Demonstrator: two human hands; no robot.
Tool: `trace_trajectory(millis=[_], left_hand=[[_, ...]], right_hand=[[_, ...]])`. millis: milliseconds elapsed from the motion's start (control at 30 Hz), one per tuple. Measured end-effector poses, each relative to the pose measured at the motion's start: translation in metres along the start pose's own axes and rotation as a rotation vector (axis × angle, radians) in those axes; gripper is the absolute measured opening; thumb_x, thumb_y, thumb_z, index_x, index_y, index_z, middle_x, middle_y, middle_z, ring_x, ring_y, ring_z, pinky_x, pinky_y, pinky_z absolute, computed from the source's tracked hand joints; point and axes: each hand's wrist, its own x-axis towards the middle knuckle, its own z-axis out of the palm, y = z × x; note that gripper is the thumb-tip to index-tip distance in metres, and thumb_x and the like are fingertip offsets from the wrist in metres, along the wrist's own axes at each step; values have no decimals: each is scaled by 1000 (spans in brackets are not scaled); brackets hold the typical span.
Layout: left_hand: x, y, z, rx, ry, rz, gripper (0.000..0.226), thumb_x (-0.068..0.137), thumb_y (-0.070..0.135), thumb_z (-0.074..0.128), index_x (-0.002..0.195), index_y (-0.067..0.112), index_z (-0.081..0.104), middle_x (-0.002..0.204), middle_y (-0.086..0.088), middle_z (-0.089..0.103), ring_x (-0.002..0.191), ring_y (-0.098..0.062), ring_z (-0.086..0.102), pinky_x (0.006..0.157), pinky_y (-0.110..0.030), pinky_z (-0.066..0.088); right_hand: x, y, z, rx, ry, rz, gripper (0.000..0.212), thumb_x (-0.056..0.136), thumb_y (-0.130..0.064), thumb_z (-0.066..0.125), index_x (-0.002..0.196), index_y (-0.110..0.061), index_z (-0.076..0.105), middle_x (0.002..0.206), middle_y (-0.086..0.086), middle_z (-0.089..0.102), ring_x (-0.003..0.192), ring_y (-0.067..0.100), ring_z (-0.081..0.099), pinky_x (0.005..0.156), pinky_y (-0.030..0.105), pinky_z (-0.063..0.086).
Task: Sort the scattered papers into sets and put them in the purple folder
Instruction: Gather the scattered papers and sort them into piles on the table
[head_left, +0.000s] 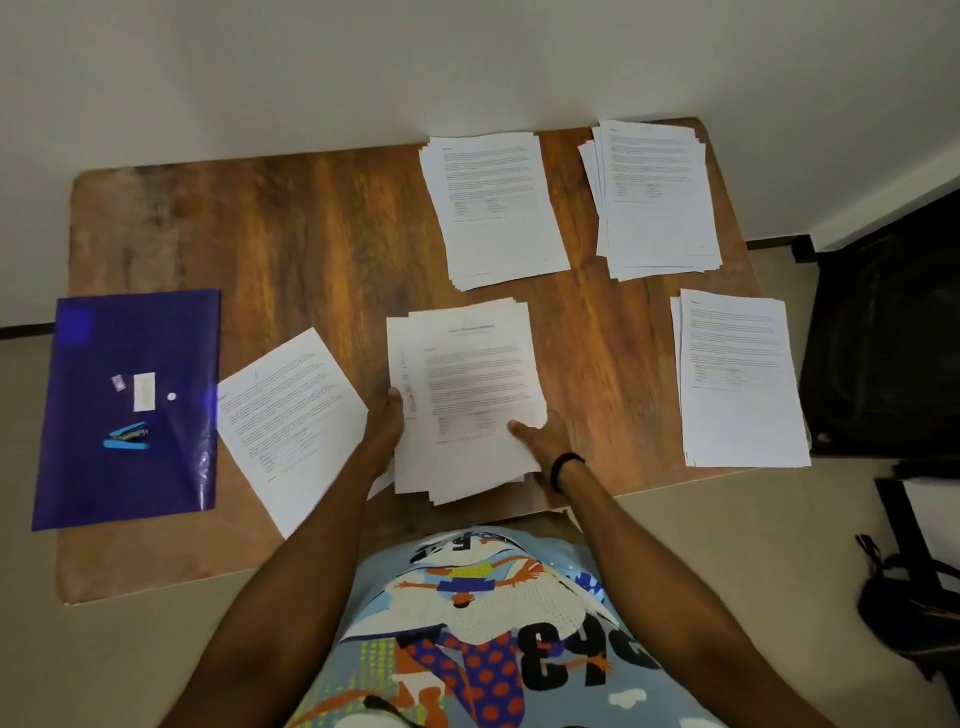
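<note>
A loose stack of printed papers (467, 374) lies at the near middle of the wooden table (311, 234). My left hand (387, 423) holds its left edge, thumb on top. My right hand (540, 439) holds its lower right corner, thumb on the top sheet. A single printed sheet (288, 421) lies tilted just left of the stack. Three more paper piles sit apart: one at the far middle (493, 208), one at the far right (657, 197), one at the near right (740, 379). The purple folder (130, 405) lies flat at the table's left end.
A blue stapler (127, 437) and small white and grey items (144, 391) rest on the folder. A black chair (883, 338) stands to the right of the table, with dark bags (909, 608) on the floor. The far table edge meets the wall.
</note>
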Motion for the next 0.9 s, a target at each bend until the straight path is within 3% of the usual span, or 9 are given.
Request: trace_trajectory(millis=[167,300,400,533,567,633,733,800,900], left_hand=[[-7,1,6,57,-136,3,43,103,50,40,132,19,48,122,0,58,109,-22,57,103,-46,44],[-7,-4,8,66,-196,57,36,103,37,48,135,21,48,134,-7,59,119,-27,59,101,-45,48],[-14,-4,9,53,-191,103,34,103,32,49,135,21,47,137,-6,57,125,-29,56,101,-43,48],[-13,-1,4,120,-190,149,52,102,38,51,148,18,37,151,-2,43,137,-27,44,113,-47,37],[-13,1,2,132,-204,168,55,101,42,52,149,20,37,152,-1,43,138,-27,43,115,-49,36],[-14,10,-4,106,-226,243,50,100,41,54,145,23,43,148,-1,48,134,-26,46,113,-50,38],[-16,30,-12,40,-248,368,30,101,29,55,131,30,53,136,1,57,123,-23,54,103,-43,46],[-16,43,-15,33,-251,434,26,101,30,56,127,28,55,129,3,61,118,-22,58,96,-35,51],[-15,57,-15,2,-196,476,31,100,25,58,130,25,53,125,9,63,113,-13,62,85,-20,55]], right_hand=[[-18,-12,22,-265,31,-66,65,83,-33,78,134,-14,42,119,-3,58,109,21,58,90,35,51],[-13,-7,29,-594,-14,-79,68,87,-52,68,139,-17,41,131,8,62,114,31,61,94,42,52],[-6,-12,26,-798,120,-106,69,83,-59,67,132,-16,44,126,14,59,109,33,60,91,47,53],[-4,-37,8,-286,119,-132,95,70,-54,85,142,-16,35,137,1,48,120,21,53,99,43,51],[-5,-46,2,-82,30,-102,103,68,-51,88,147,-17,32,141,-2,47,124,18,53,102,44,50],[-10,-66,-10,169,-223,-106,89,74,-37,89,146,-15,42,143,6,56,124,24,60,103,46,51],[-23,-91,-20,235,-413,-179,58,86,-16,79,139,-14,55,137,10,62,126,29,60,106,50,47],[-32,-105,-21,255,-371,-255,54,86,-8,78,136,-12,58,132,9,65,122,27,63,103,48,51],[-42,-118,-19,208,-250,-401,42,87,-4,75,126,-13,63,120,1,71,109,14,69,88,31,59]])
